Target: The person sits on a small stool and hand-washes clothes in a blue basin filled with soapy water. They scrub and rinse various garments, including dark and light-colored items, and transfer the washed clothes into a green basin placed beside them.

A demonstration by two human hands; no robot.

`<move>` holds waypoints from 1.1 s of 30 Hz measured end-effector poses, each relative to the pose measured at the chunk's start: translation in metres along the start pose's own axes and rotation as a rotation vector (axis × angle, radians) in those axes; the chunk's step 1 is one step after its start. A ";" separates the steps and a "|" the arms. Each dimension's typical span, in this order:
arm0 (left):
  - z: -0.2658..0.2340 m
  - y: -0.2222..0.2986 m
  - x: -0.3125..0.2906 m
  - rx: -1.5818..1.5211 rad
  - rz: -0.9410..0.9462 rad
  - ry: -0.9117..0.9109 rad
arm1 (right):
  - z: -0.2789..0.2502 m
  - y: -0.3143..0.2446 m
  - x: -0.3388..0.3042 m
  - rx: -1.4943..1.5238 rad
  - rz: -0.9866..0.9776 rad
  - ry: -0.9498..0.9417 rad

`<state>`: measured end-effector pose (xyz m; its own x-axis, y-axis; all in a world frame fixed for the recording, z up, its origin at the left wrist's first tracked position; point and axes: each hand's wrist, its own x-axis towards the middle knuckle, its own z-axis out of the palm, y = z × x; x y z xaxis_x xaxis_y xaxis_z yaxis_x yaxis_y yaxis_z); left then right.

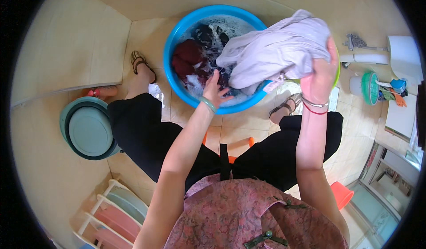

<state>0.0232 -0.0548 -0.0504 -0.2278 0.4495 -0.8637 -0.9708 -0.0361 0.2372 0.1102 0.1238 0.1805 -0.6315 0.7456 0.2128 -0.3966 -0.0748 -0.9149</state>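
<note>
A round blue basin [171,78] of sudsy water stands on the floor between my feet. Dark clothes [205,35] and a maroon garment [186,59] soak in it. My right hand [320,74] grips the bunched end of a pale lilac garment [277,47], held up at the basin's right side. Its lower folds hang over the rim towards the water, and a small white tag shows near its underside. Over the near part of the basin, my left hand [215,92] holds nothing, with its fingers spread. A pale green bangle circles that wrist.
Behind the lilac garment, a yellow-green rim [338,69] shows, mostly hidden. Stacked green basins [91,131] stand at the left wall, near a white rack [108,204]. A toilet brush holder [370,88] is at the right. An orange-red bucket [341,195] sits behind my right arm.
</note>
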 end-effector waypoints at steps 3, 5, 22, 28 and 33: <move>0.030 0.005 -0.051 -0.219 -0.086 -0.214 | 0.008 -0.011 -0.001 0.062 -0.086 0.094; 0.050 0.014 -0.079 -0.301 -0.092 -0.336 | 0.012 -0.014 -0.002 0.017 -0.113 0.062; 0.033 -0.015 -0.011 -0.270 -0.029 -0.350 | 0.015 -0.002 -0.041 -0.465 0.169 -0.825; 0.029 -0.029 -0.031 -0.411 -0.044 -0.339 | -0.082 0.087 0.056 -0.486 0.432 -0.257; 0.053 -0.006 -0.061 -0.643 -0.081 -0.758 | -0.144 0.210 0.004 -0.395 0.880 0.064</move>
<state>0.0465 -0.0350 0.0243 -0.2689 0.9149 -0.3010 -0.8884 -0.3563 -0.2895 0.1204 0.2069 -0.0602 -0.5537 0.5642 -0.6125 0.4613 -0.4046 -0.7896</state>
